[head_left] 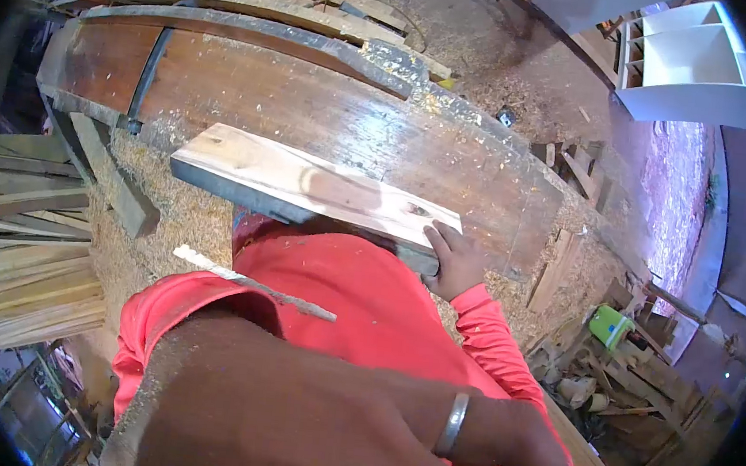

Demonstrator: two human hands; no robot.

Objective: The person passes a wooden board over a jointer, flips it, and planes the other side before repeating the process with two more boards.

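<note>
while right hand (461, 266) clamps the board (341, 188), seemingly for steadiness further handling needs, left hand (365, 423) shows unclear grip.

The right hand (456, 265) grips one end of a plank (307, 178) by the near edge of the surface (262, 86). The left hand (348, 417), wearing a ring (452, 425), is close to the camera, before a red shirt (360, 276). Boards (27, 278) lie stacked at left; a white cabinet (681, 105) stands upper right.
</note>
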